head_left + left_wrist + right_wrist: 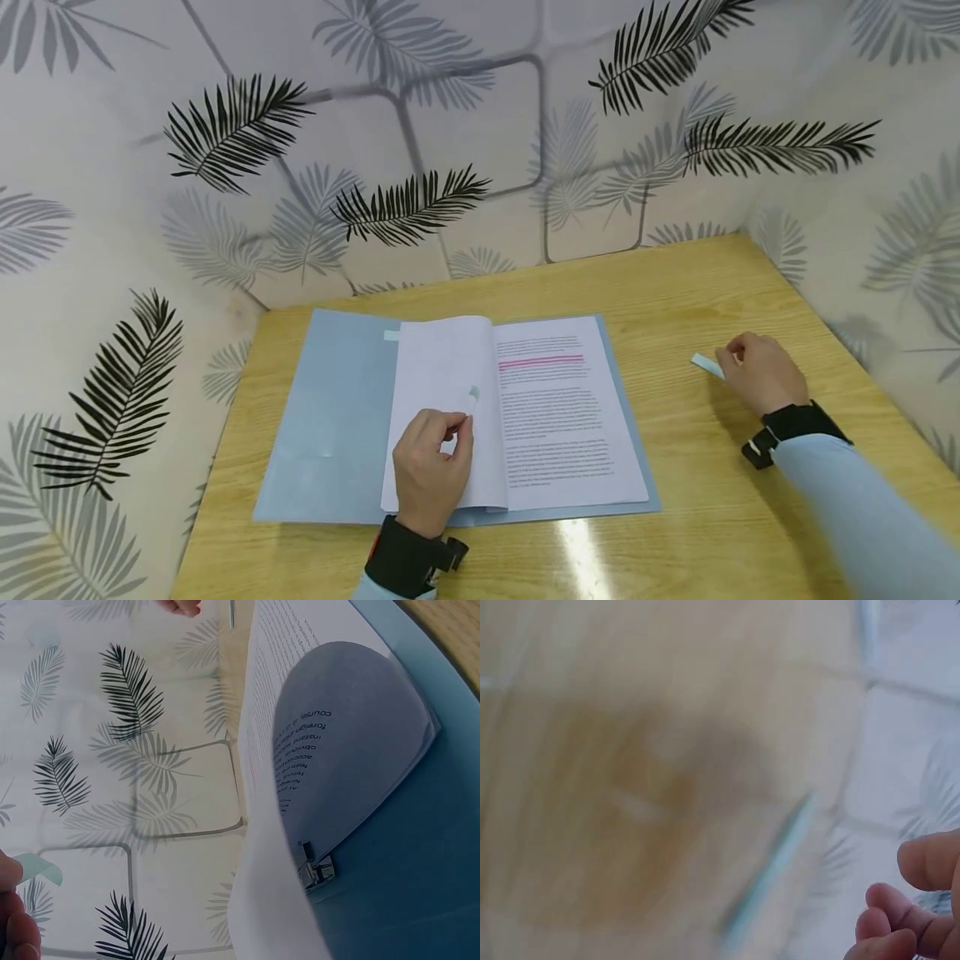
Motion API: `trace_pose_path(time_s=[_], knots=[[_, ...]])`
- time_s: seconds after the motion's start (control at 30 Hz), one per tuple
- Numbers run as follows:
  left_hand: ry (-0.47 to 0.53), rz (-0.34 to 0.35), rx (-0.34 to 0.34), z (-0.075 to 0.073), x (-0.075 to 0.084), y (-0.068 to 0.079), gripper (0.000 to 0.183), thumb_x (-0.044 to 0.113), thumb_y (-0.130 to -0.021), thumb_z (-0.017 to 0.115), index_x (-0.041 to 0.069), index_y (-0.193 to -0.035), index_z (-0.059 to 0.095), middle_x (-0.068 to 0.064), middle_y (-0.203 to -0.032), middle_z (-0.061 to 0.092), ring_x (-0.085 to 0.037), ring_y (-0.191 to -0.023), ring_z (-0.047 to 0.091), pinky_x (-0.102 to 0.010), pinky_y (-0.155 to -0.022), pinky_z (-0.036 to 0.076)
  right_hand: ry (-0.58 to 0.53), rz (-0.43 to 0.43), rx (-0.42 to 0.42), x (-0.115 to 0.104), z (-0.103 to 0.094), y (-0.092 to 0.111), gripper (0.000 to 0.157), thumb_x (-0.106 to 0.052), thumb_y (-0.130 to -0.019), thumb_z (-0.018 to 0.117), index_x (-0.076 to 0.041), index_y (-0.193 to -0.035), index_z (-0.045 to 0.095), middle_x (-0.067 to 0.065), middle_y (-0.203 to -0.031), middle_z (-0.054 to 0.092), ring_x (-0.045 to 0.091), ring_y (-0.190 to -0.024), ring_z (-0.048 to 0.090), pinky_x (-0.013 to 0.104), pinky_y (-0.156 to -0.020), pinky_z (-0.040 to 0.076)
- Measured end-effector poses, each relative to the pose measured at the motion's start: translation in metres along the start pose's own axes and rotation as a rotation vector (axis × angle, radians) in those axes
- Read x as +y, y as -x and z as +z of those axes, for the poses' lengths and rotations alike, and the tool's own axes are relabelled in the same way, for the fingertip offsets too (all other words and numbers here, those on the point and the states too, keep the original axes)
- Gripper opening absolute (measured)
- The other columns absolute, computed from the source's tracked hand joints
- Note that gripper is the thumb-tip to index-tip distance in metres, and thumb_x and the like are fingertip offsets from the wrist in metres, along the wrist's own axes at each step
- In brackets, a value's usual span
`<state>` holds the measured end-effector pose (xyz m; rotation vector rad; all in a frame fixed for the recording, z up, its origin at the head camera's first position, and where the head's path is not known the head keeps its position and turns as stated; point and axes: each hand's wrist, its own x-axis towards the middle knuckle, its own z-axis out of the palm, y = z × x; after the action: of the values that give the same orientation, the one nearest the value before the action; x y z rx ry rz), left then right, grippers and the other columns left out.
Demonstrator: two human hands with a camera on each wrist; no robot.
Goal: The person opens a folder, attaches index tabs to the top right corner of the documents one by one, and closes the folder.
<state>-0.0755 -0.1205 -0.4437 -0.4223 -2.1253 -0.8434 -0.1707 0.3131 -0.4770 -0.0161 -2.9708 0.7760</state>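
My left hand [431, 471] pinches a small pale green sticky tab [473, 392] by its end, over the turned-back white page [435, 358]. In the left wrist view the tab [39, 868] sticks out curled from between thumb and fingertip. Under it lies an open light blue folder [330, 433] with a printed sheet [555, 442] on its right side, two lines marked in pink. My right hand [761, 373] hovers by a pale green strip of sticky tabs [707, 365] on the table. In the right wrist view its loosely curled fingers are apart from the strip [769, 874].
Another pale green tab [392, 336] sticks out at the turned page's upper left edge. A metal clip [316, 871] holds the sheets in the folder. The wooden table [675, 283] meets leaf-patterned walls [480, 125] at the back and sides.
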Motion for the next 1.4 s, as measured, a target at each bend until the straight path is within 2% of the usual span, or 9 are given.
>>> trace_pose_path(time_s=[0.1,0.3,0.4,0.5,0.8,1.0,1.1,1.27,1.4], knots=[[0.014,-0.003,-0.021,0.001,0.002,-0.001,0.004,0.001,-0.079,0.072,0.004,-0.081,0.069,-0.004,-0.073,0.06,-0.013,-0.062,0.056,-0.024,-0.056,0.049,-0.071,-0.148,-0.016,-0.045,0.005,0.011,0.032,-0.029,-0.099,0.051,0.0,-0.103,0.065,0.014,-0.091,0.065,0.026,-0.073,0.057,0.039,-0.061,0.045],[0.007,0.039,-0.078,0.011,0.012,0.0,0.005,0.002,-0.079,0.072,0.004,-0.083,0.07,-0.003,-0.074,0.059,-0.013,-0.064,0.056,-0.023,-0.057,0.049,-0.332,-0.408,-0.245,-0.143,0.034,0.043,0.018,-0.029,-0.098,0.057,-0.015,-0.093,0.067,-0.005,-0.075,0.059,0.011,-0.062,0.05,0.025,-0.053,0.041],[-0.002,0.073,-0.105,0.019,0.017,0.0,0.007,0.002,-0.078,0.073,0.004,-0.083,0.07,-0.002,-0.074,0.059,-0.012,-0.067,0.058,-0.021,-0.06,0.05,-0.437,-0.47,-0.307,-0.174,0.047,0.055,0.018,-0.031,-0.098,0.057,-0.018,-0.09,0.066,-0.007,-0.071,0.057,0.01,-0.062,0.05,0.023,-0.053,0.04],[-0.017,0.109,-0.122,0.024,0.02,0.0,0.008,0.002,-0.077,0.074,0.005,-0.083,0.07,-0.002,-0.074,0.058,-0.012,-0.068,0.06,-0.021,-0.061,0.05,-0.533,-0.448,-0.348,-0.193,0.055,0.06,0.019,-0.032,-0.098,0.056,-0.017,-0.089,0.065,-0.004,-0.073,0.058,0.011,-0.062,0.053,0.025,-0.055,0.044],[-0.148,0.215,-0.157,0.032,0.025,-0.001,0.005,0.006,-0.077,0.073,0.007,-0.08,0.07,0.0,-0.07,0.057,-0.013,-0.063,0.058,-0.021,-0.055,0.048,-0.715,-0.246,-0.397,-0.207,0.065,0.062,0.032,-0.036,-0.098,0.055,-0.007,-0.098,0.065,0.013,-0.088,0.065,0.02,-0.067,0.06,0.031,-0.057,0.049],[-0.18,0.262,-0.161,0.036,0.027,0.0,0.009,0.003,-0.073,0.071,0.008,-0.08,0.07,0.0,-0.07,0.055,-0.013,-0.063,0.056,-0.021,-0.053,0.046,-0.834,-0.158,-0.426,-0.209,0.067,0.062,0.03,-0.036,-0.097,0.056,-0.007,-0.1,0.064,0.022,-0.088,0.065,0.027,-0.072,0.062,0.032,-0.059,0.05],[-0.176,0.275,-0.15,0.038,0.028,0.0,0.011,0.002,-0.071,0.071,0.008,-0.08,0.071,0.001,-0.07,0.055,-0.012,-0.063,0.055,-0.022,-0.053,0.046,-0.874,-0.137,-0.424,-0.21,0.068,0.062,0.031,-0.033,-0.097,0.057,-0.002,-0.101,0.062,0.023,-0.086,0.064,0.028,-0.074,0.062,0.031,-0.061,0.051],[-0.167,0.294,-0.139,0.041,0.028,0.0,0.013,0.001,-0.07,0.067,0.007,-0.081,0.072,0.001,-0.071,0.055,-0.013,-0.063,0.055,-0.023,-0.052,0.045,-0.89,-0.147,-0.4,-0.212,0.069,0.062,0.027,-0.025,-0.097,0.059,0.002,-0.096,0.06,0.013,-0.081,0.064,0.024,-0.073,0.061,0.031,-0.06,0.05],[-0.112,0.326,-0.194,0.036,0.028,-0.002,0.024,0.0,-0.069,0.062,0.007,-0.088,0.072,0.0,-0.077,0.057,-0.014,-0.066,0.055,-0.024,-0.054,0.044,-0.788,-0.212,-0.34,-0.21,0.069,0.061,0.02,-0.025,-0.096,0.061,-0.005,-0.091,0.063,0.005,-0.08,0.063,0.024,-0.072,0.06,0.03,-0.06,0.05]])
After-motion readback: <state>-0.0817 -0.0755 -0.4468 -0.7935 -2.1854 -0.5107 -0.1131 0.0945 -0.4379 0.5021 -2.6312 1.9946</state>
